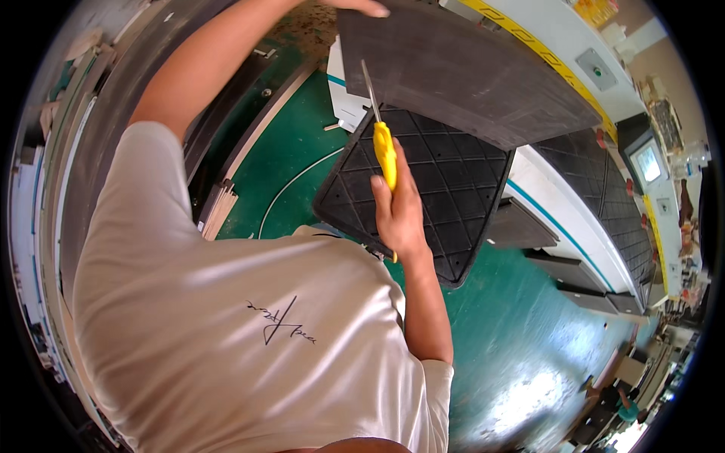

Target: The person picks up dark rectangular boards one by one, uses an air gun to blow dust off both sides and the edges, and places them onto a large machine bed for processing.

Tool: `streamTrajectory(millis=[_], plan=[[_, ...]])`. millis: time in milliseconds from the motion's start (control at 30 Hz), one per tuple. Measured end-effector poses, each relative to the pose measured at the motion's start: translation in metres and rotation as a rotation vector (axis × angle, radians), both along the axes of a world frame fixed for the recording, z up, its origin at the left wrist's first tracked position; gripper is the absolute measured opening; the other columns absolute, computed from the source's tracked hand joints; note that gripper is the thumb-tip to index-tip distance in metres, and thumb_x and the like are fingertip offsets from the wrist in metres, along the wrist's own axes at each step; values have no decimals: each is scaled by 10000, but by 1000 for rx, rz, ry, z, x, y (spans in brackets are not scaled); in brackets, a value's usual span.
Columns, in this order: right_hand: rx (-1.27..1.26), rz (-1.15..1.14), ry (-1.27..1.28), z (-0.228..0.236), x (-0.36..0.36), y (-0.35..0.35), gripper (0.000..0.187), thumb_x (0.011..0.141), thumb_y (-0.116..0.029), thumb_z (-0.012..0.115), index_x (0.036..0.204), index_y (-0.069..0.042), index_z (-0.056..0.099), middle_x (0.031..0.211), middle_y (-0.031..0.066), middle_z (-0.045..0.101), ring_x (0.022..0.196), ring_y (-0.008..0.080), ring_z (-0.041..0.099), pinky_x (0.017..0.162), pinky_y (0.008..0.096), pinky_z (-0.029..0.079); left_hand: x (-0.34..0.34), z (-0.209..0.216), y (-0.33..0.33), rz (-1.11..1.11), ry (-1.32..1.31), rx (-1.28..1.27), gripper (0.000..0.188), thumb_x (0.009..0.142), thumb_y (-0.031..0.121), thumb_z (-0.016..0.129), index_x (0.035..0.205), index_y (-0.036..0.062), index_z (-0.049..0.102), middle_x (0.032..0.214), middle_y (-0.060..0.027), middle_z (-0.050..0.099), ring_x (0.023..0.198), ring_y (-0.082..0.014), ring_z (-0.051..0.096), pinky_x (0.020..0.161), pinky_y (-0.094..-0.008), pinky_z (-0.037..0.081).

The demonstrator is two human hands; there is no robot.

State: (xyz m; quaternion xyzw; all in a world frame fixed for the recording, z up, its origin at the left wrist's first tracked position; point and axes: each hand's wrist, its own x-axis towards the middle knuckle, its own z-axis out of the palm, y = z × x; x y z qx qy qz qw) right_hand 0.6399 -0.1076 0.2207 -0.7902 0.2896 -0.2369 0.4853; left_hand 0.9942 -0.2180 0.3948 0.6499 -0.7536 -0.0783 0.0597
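My right hand (400,211) is closed round the yellow handle of a knife (384,151), whose long narrow metal blade points away from me. It hangs over a black plastic pallet or mat (453,181) with a diamond pattern of ribs. Beyond that stands a large dark grey panel (461,75), and the knife's tip overlaps its left side in view. My left arm stretches up and across to the far edge. There my left hand (359,5) shows in part, fingers extended, by the top left of the panel; whether it touches is unclear.
Long dark boards (219,121) lie stacked on my left. A thin pale cable (291,181) curves over the green floor (513,317). Along the right runs a white machine with a yellow strip (529,45) and a small screen (648,164). Another person (627,408) is at the far lower right.
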Motion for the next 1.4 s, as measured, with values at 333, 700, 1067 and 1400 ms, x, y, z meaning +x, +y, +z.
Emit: streamTrajectory(millis=[333, 700, 1067, 1400], plan=[[313, -132, 61, -122, 52, -41, 580, 1075, -359, 538, 1507, 1, 397, 846, 117, 666, 805, 219, 668, 762, 368, 529, -27, -35, -68, 284, -33, -288, 809, 896, 778, 498, 1096, 43, 772, 1148, -248, 723, 1121, -407, 678, 979, -500, 518], [416, -516, -172, -226, 53, -80, 306, 1074, -317, 556, 1249, -71, 512, 723, -17, 531, 568, 75, 485, 515, 260, 413, -25, -35, -89, 281, -47, -308, 820, 903, 792, 478, 1153, 63, 759, 1190, -227, 721, 1147, -394, 672, 977, -479, 525], [247, -205, -74, -136, 90, -64, 595, 1080, -365, 550, 1520, -7, 372, 1065, 162, 661, 989, 262, 652, 884, 371, 509, -13, -43, -89, 216, 64, -324, 806, 907, 795, 476, 1196, 97, 755, 1228, -235, 707, 1168, -402, 662, 1005, -469, 512], [374, -115, -361, 25, 38, -94, 410, 1104, -324, 521, 1402, -48, 465, 764, -45, 464, 618, 37, 431, 533, 210, 376, -22, -30, -89, 332, -18, -162, 825, 906, 796, 476, 1165, 68, 765, 1195, -259, 709, 1147, -405, 670, 992, -465, 516]])
